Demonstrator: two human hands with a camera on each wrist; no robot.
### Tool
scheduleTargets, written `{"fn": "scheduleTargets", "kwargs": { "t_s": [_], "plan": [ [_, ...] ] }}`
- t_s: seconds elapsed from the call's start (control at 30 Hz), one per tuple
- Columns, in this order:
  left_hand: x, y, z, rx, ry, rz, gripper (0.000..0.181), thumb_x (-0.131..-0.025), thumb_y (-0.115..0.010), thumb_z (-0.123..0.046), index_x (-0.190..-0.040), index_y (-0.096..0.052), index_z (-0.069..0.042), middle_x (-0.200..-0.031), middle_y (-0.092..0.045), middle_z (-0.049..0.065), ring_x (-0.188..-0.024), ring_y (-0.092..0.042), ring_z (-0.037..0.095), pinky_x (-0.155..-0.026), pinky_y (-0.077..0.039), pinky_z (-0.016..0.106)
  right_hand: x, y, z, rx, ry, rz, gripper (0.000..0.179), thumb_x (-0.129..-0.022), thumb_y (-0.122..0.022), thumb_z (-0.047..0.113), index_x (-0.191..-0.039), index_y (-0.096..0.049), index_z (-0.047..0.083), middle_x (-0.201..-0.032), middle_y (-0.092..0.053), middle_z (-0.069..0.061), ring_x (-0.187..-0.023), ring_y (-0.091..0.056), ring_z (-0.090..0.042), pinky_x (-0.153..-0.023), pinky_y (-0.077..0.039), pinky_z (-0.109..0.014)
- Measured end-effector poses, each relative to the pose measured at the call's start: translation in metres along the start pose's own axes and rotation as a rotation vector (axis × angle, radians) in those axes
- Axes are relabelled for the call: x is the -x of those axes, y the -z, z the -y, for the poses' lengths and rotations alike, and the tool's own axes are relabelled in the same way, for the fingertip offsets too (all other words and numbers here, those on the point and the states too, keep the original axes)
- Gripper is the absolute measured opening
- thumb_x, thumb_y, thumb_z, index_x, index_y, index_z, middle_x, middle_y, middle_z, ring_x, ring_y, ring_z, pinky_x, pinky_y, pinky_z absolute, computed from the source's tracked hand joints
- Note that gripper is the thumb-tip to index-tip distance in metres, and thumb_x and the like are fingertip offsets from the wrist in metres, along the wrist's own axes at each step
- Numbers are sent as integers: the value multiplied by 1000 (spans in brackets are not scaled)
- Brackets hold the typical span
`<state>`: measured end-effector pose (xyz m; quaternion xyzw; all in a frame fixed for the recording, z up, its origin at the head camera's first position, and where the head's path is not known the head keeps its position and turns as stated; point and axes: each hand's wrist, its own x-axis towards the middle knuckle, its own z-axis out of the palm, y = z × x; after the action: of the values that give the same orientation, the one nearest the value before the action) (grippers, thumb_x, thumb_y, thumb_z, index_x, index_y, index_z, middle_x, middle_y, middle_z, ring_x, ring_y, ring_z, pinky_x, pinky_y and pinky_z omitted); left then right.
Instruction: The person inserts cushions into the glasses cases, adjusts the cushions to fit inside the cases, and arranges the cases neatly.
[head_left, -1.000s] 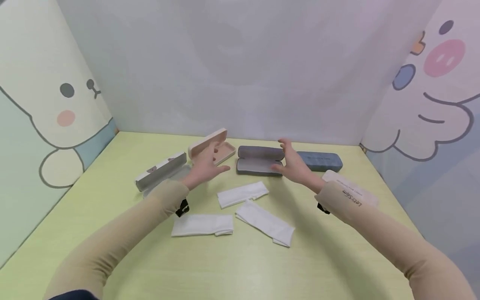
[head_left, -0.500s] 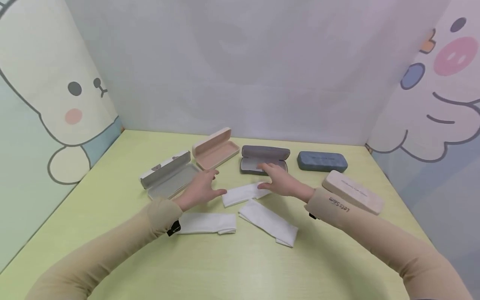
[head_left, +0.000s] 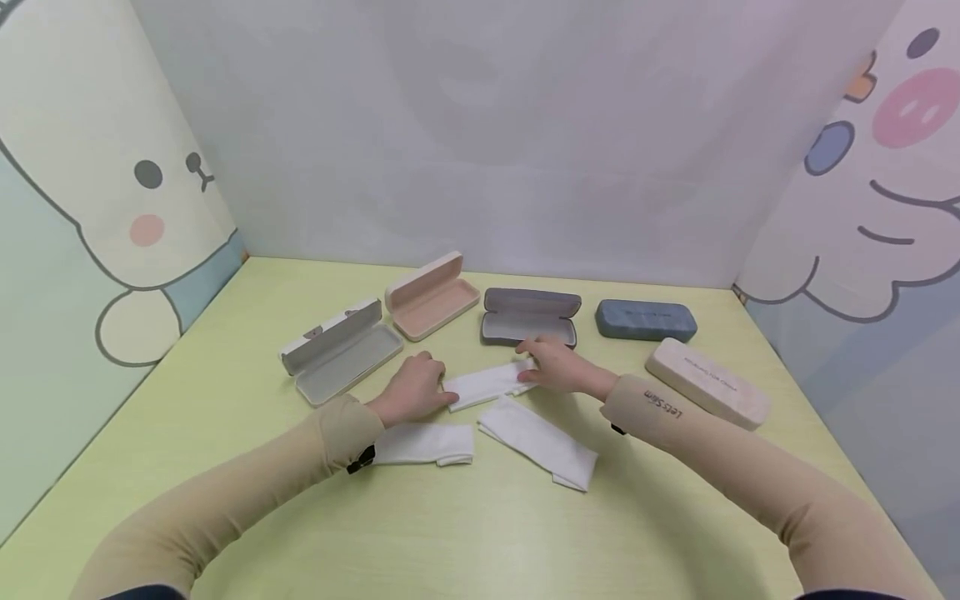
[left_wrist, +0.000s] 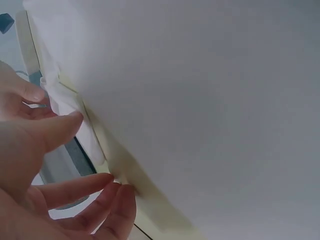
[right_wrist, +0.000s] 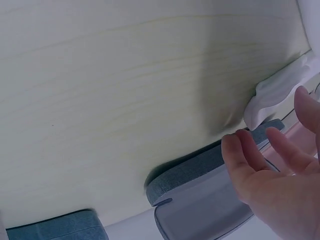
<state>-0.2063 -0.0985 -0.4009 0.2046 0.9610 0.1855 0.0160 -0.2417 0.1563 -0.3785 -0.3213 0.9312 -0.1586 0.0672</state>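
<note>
Three folded white cloths lie on the table. My left hand (head_left: 415,390) is at the left end of the farthest cloth (head_left: 483,386), and my right hand (head_left: 558,367) is at its right end. In the left wrist view, thumb and fingers stand apart with the cloth's end (left_wrist: 90,137) between them. The right wrist view shows the thumb and bent fingertips spread around the other end of the cloth. Nearer to me are a left cloth (head_left: 431,443), partly behind my left wrist, and a slanted right cloth (head_left: 538,442).
Behind the cloths stand three glasses cases with raised lids: one grey-lined (head_left: 348,362), one pink (head_left: 435,308), one dark grey (head_left: 528,325). A closed blue case (head_left: 647,321) and a closed pale pink case (head_left: 707,383) lie at the right. Fabric walls enclose the table.
Both hands have come down and toward me from the opened cases to the two ends of the farthest cloth. The cloths and cases lie as before.
</note>
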Motion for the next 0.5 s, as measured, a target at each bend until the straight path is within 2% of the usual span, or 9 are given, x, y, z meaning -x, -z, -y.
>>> {"fn": "scheduleTargets", "kwargs": {
  "t_s": [0.17,0.33,0.37,0.5],
  "plan": [
    [-1,-4,1,23,-1,-7,33,-80,-75,-28,-84,-67,4,-81,-62,14,-74,-54,22,-71,-46,33,0,-2,-5,31,-4,2,36,-90,-66,17,-117,-60,-7,-89,-63,-16,-81,-53,-22,-76,-44,-37],
    [-3,-4,1,103,17,-26,24,-79,-75,-19,-79,-68,4,-77,-64,11,-71,-53,20,-70,-45,32,1,-5,-8,53,-23,10,24,-90,-66,12,-108,-63,-4,-90,-64,-16,-84,-52,-25,-80,-41,-40],
    [-1,3,-4,132,54,-5,20,-77,-76,-15,-80,-68,3,-76,-64,10,-71,-53,19,-71,-45,32,1,-6,-8,54,-29,13,23,-90,-65,12,-107,-63,-4,-90,-63,-16,-85,-53,-26,-81,-41,-41],
    [-5,3,-3,198,130,28,16,-77,-76,-13,-81,-67,1,-76,-64,7,-70,-53,16,-69,-44,27,1,-9,-8,42,-64,20,21,-92,-63,11,-106,-62,-5,-94,-63,-17,-89,-54,-28,-86,-41,-44]
  ]
}}
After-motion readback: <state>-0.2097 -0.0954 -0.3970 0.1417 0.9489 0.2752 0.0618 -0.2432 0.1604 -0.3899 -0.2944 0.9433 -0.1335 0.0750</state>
